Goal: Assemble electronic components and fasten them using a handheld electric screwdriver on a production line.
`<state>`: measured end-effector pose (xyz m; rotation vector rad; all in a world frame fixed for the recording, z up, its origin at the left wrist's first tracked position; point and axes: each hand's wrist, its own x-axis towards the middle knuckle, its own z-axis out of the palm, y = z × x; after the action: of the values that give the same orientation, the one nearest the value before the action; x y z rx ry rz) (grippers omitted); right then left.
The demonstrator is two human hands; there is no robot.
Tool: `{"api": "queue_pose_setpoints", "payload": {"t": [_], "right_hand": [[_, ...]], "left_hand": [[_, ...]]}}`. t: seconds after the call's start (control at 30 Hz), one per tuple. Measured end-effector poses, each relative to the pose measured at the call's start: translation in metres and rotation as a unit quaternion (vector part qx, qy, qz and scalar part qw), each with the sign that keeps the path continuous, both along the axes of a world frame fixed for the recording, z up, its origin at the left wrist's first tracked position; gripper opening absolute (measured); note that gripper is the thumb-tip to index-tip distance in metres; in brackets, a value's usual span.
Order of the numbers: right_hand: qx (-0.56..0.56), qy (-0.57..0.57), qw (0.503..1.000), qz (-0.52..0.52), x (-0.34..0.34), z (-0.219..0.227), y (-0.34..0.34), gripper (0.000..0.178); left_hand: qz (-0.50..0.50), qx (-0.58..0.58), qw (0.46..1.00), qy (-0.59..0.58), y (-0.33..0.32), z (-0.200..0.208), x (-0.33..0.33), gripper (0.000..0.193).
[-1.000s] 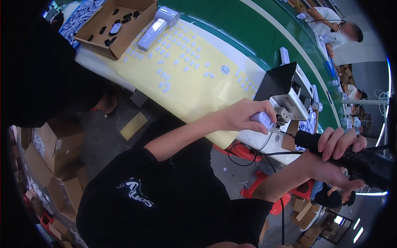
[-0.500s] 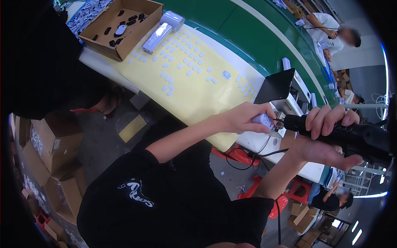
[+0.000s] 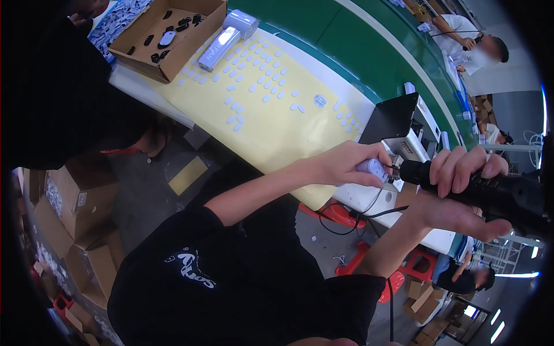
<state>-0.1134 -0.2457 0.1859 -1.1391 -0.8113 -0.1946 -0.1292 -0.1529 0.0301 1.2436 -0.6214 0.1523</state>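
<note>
My left hand (image 3: 351, 164) is closed around a small pale lavender plastic housing (image 3: 375, 169), its end turned to the right. My right hand (image 3: 461, 193) grips a black electric screwdriver (image 3: 487, 196) from behind. The thin bit of the screwdriver points left and reaches the end of the housing; whether it sits in a screw is too small to tell. Just beyond both hands stands a white machine with a black panel (image 3: 389, 119). My left forearm passes over a yellow sheet (image 3: 277, 144) on the table.
Several small white oval pieces (image 3: 266, 99) lie in rows on the sheet. Farther left are a lavender handheld fan (image 3: 219, 50) and a cardboard box (image 3: 173, 66) holding black parts. A green surface (image 3: 323, 34) runs behind. Another person in black is close on the left; red stools (image 3: 418, 264) stand below.
The view has shifted slightly, and both hands appear a little farther right. The screwdriver stays at the housing. At the upper left, the other person's hand has come into view.
</note>
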Motion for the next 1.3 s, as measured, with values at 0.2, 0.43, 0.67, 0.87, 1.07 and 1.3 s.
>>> {"api": "queue_pose_setpoints", "payload": {"t": [0.2, 0.43, 0.67, 0.87, 1.07, 1.3], "right_hand": [[0.005, 0.001, 0.999, 0.042, 0.005, -0.001, 0.003, 0.083], [-0.007, 0.024, 1.000, 0.005, 0.001, 0.000, 0.006, 0.083], [0.022, -0.014, 0.999, -0.027, -0.005, -0.001, -0.017, 0.075], [0.017, -0.023, 0.991, -0.134, 0.017, -0.035, -0.069, 0.077], [-0.018, 0.042, 0.959, -0.281, 0.034, -0.071, -0.072, 0.073], [-0.009, 0.068, 0.967, -0.244, 0.030, -0.077, -0.079, 0.068]], "left_hand": [[0.013, -0.013, 1.000, -0.020, -0.002, -0.005, 0.002, 0.038], [0.008, -0.004, 1.000, -0.014, 0.000, -0.004, 0.001, 0.042], [0.002, -0.004, 1.000, -0.012, -0.002, -0.003, 0.002, 0.042], [0.045, 0.006, 0.999, -0.020, -0.002, -0.001, 0.003, 0.035], [0.054, -0.011, 0.996, -0.071, -0.004, -0.010, 0.007, 0.030], [0.054, -0.016, 0.996, -0.070, -0.007, -0.010, 0.010, 0.028]]}}
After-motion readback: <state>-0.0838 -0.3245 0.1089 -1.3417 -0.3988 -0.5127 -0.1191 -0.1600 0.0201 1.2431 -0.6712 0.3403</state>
